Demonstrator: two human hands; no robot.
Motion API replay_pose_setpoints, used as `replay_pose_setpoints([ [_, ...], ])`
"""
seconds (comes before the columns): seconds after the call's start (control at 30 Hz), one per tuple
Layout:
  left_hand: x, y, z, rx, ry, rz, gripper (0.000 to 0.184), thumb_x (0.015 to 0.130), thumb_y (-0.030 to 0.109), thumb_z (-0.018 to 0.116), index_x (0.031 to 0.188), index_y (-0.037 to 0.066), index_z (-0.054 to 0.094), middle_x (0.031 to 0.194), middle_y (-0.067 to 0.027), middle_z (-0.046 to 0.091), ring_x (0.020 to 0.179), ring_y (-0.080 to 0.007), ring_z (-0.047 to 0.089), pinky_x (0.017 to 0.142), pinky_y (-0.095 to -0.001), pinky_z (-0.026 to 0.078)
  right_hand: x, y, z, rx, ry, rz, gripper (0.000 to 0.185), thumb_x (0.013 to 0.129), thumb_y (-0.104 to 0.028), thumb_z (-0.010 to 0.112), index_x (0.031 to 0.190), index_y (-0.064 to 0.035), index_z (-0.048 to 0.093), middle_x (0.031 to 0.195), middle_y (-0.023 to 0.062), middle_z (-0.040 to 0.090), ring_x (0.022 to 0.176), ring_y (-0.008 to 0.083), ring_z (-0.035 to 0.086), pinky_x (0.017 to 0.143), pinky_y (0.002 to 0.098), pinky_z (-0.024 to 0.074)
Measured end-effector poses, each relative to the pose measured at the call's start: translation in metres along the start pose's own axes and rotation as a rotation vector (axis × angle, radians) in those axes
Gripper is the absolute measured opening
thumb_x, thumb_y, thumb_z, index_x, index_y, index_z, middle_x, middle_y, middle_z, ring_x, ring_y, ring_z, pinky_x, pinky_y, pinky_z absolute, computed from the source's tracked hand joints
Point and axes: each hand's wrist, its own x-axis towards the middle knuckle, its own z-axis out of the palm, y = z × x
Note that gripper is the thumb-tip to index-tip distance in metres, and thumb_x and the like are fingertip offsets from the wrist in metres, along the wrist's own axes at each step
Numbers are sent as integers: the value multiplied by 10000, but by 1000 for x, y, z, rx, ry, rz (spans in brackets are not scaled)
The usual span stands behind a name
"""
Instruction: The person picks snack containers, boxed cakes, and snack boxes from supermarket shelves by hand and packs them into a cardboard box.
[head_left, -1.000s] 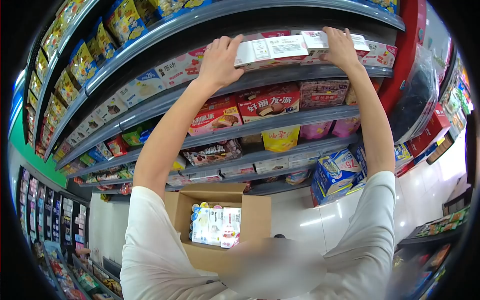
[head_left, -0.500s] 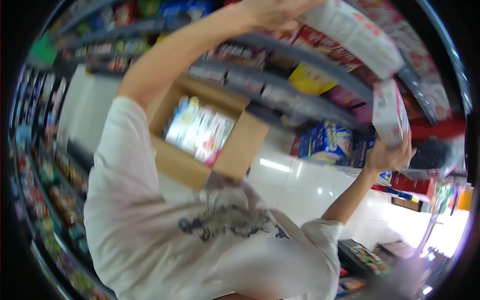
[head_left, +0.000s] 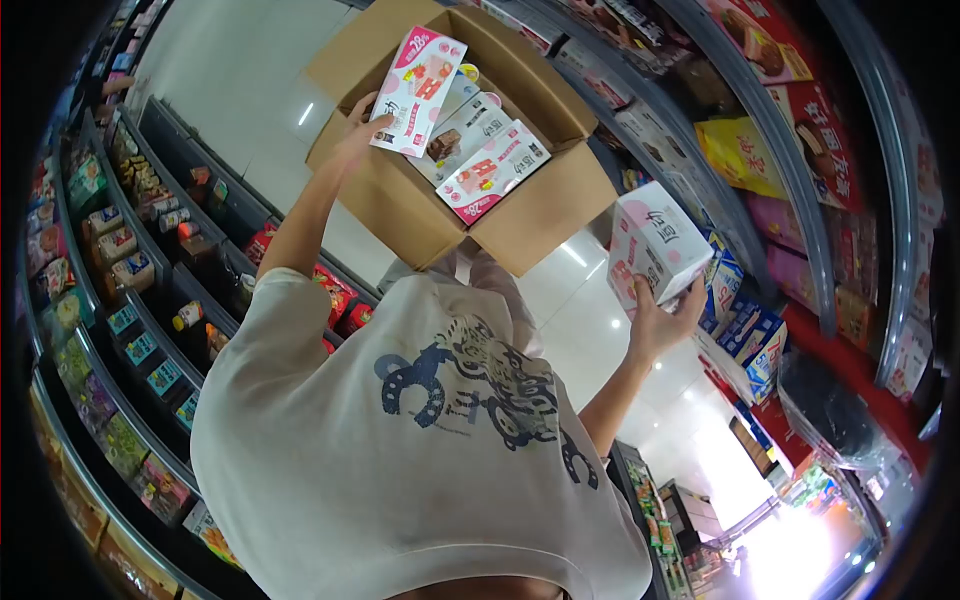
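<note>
My left hand [head_left: 362, 128] grips the edge of a white and pink snack box [head_left: 420, 90], tilted over the open cardboard carton [head_left: 395, 205]. Part of that snack box hides the carton's inside. Several similar boxes lie in the carton, among them a white and pink box [head_left: 495, 172] and a white box with a brown picture [head_left: 462, 140]. Off to the right of the carton, my right hand [head_left: 665, 322] holds a white snack box [head_left: 655, 235] from below, thumb on its near side. It is raised in front of the shelves.
Shelves of packaged snacks [head_left: 735, 60] curve along the right, with a yellow pack [head_left: 740, 155] and blue boxes [head_left: 750, 340] lower down. Left stand more shelves with jars [head_left: 130, 270]. Glossy tiled floor [head_left: 240, 80] lies between them. A black plastic-wrapped item [head_left: 825, 400] sits at right.
My left hand has come down from the upper shelf to the carton and now holds a snack box. My right hand, still holding its white box, has moved left and lower. The view has shifted.
</note>
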Motion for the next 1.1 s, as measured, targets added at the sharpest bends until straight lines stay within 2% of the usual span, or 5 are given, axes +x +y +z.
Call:
replay_pose_setpoints([
  [0.17,19,-12,-20,93,-163,-115,728,805,190,709,1440,112,363,1250,-108,590,1125,-176,567,994,-319,400,10,-34,25,67,-95,-43,795,473,-98,909,1187,19,579,1033,121,607,929,256,593,829,349,480],
  [0.4,42,-38,3,337,-287,-88,812,779,206,748,1449,90,305,1152,-136,622,1010,-193,617,871,-300,482,-16,-36,38,270,-216,146,725,625,52,797,1279,52,484,1158,132,578,1029,222,609,893,328,521],
  [0.53,50,-58,16,543,-489,-122,881,705,191,772,1443,66,306,1084,-159,644,967,-231,634,850,-331,495,-21,-38,40,248,-156,170,776,527,-22,859,1236,28,547,1108,116,602,988,211,595,869,336,488],
  [0.63,64,-74,17,844,-440,5,913,650,186,781,1432,57,328,1086,-181,641,977,-262,636,863,-342,492,-23,-34,41,232,-149,178,775,528,-32,861,1234,26,549,1109,115,603,992,207,594,866,333,486],
  [1.1,90,-92,23,1127,-582,-38,802,743,185,668,1462,102,322,1322,-185,529,1162,-276,554,948,-335,463,-22,-44,46,224,-203,206,725,534,-93,865,1192,2,579,1023,77,601,893,177,575,779,303,470],
])
